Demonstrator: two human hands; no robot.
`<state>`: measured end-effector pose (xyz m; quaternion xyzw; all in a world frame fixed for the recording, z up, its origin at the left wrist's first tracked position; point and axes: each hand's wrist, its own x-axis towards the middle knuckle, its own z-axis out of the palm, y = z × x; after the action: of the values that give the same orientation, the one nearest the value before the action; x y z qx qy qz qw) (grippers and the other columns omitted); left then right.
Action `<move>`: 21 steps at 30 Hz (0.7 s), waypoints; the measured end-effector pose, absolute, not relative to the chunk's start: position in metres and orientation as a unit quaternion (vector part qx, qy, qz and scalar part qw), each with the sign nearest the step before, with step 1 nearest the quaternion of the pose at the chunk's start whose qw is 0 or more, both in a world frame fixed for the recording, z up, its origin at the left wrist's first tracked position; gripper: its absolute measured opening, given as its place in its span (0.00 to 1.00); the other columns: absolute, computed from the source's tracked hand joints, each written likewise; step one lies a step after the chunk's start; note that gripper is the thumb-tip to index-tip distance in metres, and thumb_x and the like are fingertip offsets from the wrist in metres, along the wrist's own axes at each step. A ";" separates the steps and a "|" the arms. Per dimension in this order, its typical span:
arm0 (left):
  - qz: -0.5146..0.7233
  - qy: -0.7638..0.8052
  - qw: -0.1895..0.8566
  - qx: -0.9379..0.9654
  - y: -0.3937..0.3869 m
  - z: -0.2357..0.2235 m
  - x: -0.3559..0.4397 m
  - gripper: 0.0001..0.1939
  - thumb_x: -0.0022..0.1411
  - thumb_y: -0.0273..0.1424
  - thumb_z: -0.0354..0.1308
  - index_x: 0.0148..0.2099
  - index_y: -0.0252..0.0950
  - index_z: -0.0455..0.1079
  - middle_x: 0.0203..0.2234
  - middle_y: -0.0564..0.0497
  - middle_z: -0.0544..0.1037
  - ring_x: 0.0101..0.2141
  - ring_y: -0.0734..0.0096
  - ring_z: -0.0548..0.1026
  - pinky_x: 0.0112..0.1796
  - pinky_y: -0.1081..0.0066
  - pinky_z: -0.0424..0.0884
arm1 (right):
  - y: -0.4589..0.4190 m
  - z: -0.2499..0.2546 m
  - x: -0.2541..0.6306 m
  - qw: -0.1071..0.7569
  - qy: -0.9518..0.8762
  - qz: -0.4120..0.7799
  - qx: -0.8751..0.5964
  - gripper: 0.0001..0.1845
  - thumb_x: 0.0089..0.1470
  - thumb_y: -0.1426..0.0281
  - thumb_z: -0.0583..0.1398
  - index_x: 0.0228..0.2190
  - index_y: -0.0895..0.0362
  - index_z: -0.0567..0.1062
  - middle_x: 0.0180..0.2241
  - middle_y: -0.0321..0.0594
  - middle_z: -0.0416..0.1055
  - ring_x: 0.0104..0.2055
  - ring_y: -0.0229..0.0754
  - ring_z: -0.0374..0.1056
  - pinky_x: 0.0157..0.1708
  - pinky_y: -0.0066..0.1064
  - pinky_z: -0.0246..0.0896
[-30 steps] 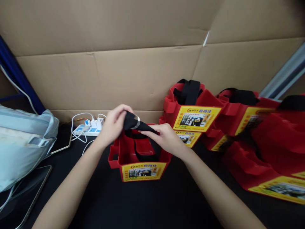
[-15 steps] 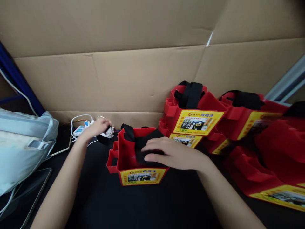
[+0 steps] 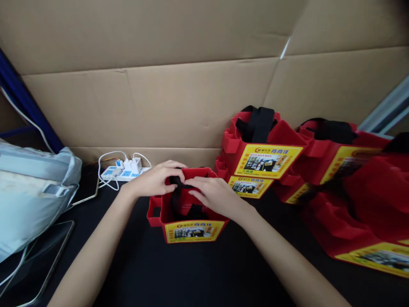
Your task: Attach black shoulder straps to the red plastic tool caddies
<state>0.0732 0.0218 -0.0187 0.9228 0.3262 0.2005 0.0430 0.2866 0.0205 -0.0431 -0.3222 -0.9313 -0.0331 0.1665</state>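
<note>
A red plastic tool box [image 3: 156,209] with a yellow label stands on the black surface in front of me. Over its back left corner, my left hand [image 3: 161,177] pinches a black strap [image 3: 176,197] that hangs down inside the box. From the right, my right hand [image 3: 212,194] reaches over the rim, its fingers curled on the same strap close to my left fingertips. More black webbing lies in the bottom of the box. The exact grip of the right fingertips is partly hidden.
Stacked red tool boxes [image 3: 287,136] with black straps stand at the right. At the back left are a white power strip [image 3: 128,174] with chargers and a pale blue bag [image 3: 35,200]. A tablet [image 3: 41,264] lies near the left edge; cardboard [image 3: 172,106] walls the back.
My left hand has come right, from beside the power strip to the box's back corner, bringing the strap in. My right hand has shifted slightly left and up toward it.
</note>
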 end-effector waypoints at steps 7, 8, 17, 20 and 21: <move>0.463 0.385 0.040 0.797 0.040 -0.029 0.057 0.15 0.60 0.32 0.51 0.23 0.35 0.52 0.25 0.51 0.74 0.30 0.73 0.73 0.33 0.72 0.66 | 0.028 -0.050 0.284 0.190 -0.905 -0.049 -0.377 0.15 0.58 0.70 0.49 0.40 0.52 0.74 0.37 0.39 0.75 0.36 0.39 0.70 0.33 0.29 0.60; 0.493 0.401 0.043 0.771 0.039 -0.026 0.051 0.14 0.59 0.32 0.52 0.24 0.35 0.53 0.25 0.52 0.73 0.29 0.74 0.72 0.30 0.74 0.66 | 0.027 -0.049 0.284 0.186 -0.902 -0.050 -0.385 0.15 0.57 0.70 0.49 0.39 0.52 0.75 0.36 0.39 0.75 0.36 0.40 0.70 0.33 0.28 0.59; 0.026 0.397 0.041 0.916 -0.026 -0.007 0.104 0.11 0.53 0.22 0.55 0.38 0.38 0.72 0.36 0.48 0.77 0.34 0.65 0.75 0.32 0.70 0.67 | 0.024 -0.045 0.282 0.135 -0.906 -0.072 -0.396 0.16 0.52 0.74 0.49 0.36 0.52 0.75 0.33 0.38 0.75 0.36 0.41 0.69 0.28 0.28 0.53; -0.096 0.519 -0.039 0.848 -0.034 -0.018 0.132 0.11 0.49 0.16 0.53 0.31 0.32 0.73 0.28 0.40 0.77 0.29 0.57 0.75 0.27 0.66 0.66 | 0.022 -0.044 0.282 0.111 -0.906 -0.093 -0.399 0.14 0.51 0.73 0.49 0.30 0.54 0.75 0.30 0.38 0.75 0.34 0.41 0.69 0.25 0.28 0.48; -0.117 0.540 -0.053 0.832 -0.034 -0.020 0.137 0.10 0.49 0.16 0.53 0.31 0.30 0.73 0.27 0.37 0.77 0.29 0.55 0.75 0.26 0.65 0.66 | 0.021 -0.044 0.282 0.104 -0.905 -0.100 -0.400 0.14 0.51 0.73 0.49 0.28 0.55 0.75 0.29 0.38 0.75 0.33 0.41 0.68 0.24 0.29 0.46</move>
<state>0.1373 -0.0342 -0.0201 0.8319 0.5400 -0.1167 -0.0525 0.2818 0.0214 -0.0439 -0.3999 -0.9051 -0.0998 0.1043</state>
